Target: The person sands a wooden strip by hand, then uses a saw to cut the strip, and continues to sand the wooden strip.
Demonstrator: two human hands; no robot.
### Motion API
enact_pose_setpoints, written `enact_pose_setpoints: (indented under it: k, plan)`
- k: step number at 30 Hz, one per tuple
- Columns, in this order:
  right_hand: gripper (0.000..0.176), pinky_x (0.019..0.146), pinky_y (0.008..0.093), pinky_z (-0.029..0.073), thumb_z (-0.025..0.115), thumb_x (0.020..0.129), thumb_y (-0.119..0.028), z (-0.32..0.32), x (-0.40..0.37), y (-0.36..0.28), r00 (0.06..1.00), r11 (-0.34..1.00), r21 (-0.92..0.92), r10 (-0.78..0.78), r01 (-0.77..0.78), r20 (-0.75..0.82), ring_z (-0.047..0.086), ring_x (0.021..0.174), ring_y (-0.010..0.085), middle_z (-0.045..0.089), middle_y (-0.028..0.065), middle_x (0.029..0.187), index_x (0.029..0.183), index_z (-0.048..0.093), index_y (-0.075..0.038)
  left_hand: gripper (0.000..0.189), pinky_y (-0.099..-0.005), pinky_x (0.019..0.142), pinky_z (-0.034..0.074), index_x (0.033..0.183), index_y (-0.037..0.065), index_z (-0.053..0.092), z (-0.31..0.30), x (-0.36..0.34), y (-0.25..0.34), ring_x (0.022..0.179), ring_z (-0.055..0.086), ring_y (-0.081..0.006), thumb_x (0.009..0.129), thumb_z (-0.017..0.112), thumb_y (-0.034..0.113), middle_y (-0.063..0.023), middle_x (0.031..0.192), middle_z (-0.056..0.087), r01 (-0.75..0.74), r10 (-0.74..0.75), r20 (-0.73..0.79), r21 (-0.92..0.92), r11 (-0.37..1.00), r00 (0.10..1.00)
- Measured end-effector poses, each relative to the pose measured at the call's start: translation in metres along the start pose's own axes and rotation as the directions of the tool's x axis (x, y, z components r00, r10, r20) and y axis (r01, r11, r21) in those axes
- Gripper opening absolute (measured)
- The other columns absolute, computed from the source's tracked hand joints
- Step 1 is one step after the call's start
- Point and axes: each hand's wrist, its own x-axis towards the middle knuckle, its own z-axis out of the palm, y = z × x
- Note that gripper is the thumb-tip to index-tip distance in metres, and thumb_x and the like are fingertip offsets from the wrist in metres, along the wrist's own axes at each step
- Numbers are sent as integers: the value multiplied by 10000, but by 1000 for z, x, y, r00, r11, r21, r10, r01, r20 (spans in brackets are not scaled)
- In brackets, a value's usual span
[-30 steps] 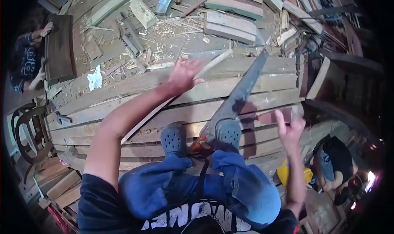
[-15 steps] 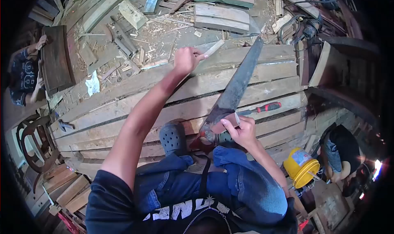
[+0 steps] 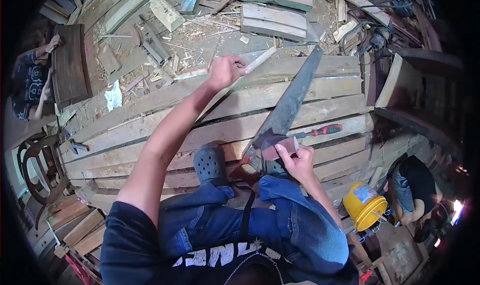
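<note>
My left hand (image 3: 225,73) is closed on a thin pale wooden strip (image 3: 262,60), whose far end points up and to the right over the planks. In my right hand (image 3: 299,163), a reddish-brown, curled piece of sandpaper (image 3: 273,152) is pinched between thumb and fingers. A handsaw (image 3: 291,96) lies across the planks between my hands, its tip pointing away; its reddish handle (image 3: 245,172) is by my feet, partly hidden by the sandpaper. Just beyond my right hand rests a tool with a red and black handle (image 3: 327,130), its metal end partly covered.
Long wooden planks (image 3: 200,147) lie side by side under my clogs (image 3: 209,166). Curved wood blocks (image 3: 274,21) and shavings are scattered beyond. A yellow bucket (image 3: 364,207) stands at right, near a bent-over person (image 3: 417,187). Another person (image 3: 35,82) holds a dark board (image 3: 71,67) at left.
My right hand has turned slightly, and the sandpaper shows more of its curled face. The left hand and strip have barely shifted. At far right, the other person's posture has changed a little.
</note>
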Motion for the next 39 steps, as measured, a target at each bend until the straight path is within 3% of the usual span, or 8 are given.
enact_pose_setpoints:
  k: [8,11,13,17,20,28,31,39]
  plan:
    - [127,440,289,399,743,818,-129,7,5,-7,997,997,-66,-52,48,-63,521,460,135,572,55,600,843,686,-18,309,-373,812,524,972,71,729,-7,-25,-13,877,668,-285,786,779,312,-123,950,718,-247,273,-99,215,945,957]
    - [141,443,286,400,745,810,-128,8,9,-9,995,993,-73,-92,88,-48,532,467,144,584,61,635,859,682,-12,300,-407,853,509,982,43,711,-3,-48,-7,893,658,-302,821,745,294,-132,966,703,-451,492,-227,209,868,841]
    - [137,444,284,400,743,810,-124,11,9,-5,994,993,-54,-103,102,-30,526,468,145,582,64,637,864,684,-14,347,-414,791,518,980,43,718,-3,-67,13,901,665,-298,837,721,359,-140,980,698,-579,566,-163,-41,815,808]
    - [144,453,275,396,738,820,-129,17,11,-8,994,994,-19,-108,108,1,503,476,118,574,50,627,890,690,-13,284,-380,716,528,922,66,722,5,-121,54,808,685,-277,878,679,343,-125,849,705,-331,458,194,-464,822,867]
    - [152,458,281,395,740,828,-139,20,12,-6,998,998,21,-66,66,2,494,485,99,564,37,605,886,694,-6,259,-371,643,512,882,75,721,23,-140,53,701,674,-262,888,669,328,-136,746,681,-186,398,324,-525,830,859]
    - [211,462,273,388,777,813,-137,31,12,8,999,998,56,0,3,-46,469,492,86,548,38,591,752,622,-8,307,-314,627,482,930,38,708,21,-156,49,660,613,-126,938,629,335,-100,748,682,-95,287,320,-503,859,903]
    - [185,483,271,411,780,803,-121,30,13,-6,994,999,13,-33,34,-108,487,511,96,564,43,637,782,628,-18,371,-281,685,469,935,-7,698,29,-159,50,735,548,-52,985,570,338,-37,801,688,177,84,358,-636,751,930]
    - [186,660,360,476,795,735,-96,29,20,-8,886,864,-338,-440,374,-143,582,758,259,627,82,848,869,672,-55,393,-292,680,478,988,1,700,32,-165,61,745,563,-67,981,558,366,-39,799,685,196,56,329,-682,704,943]
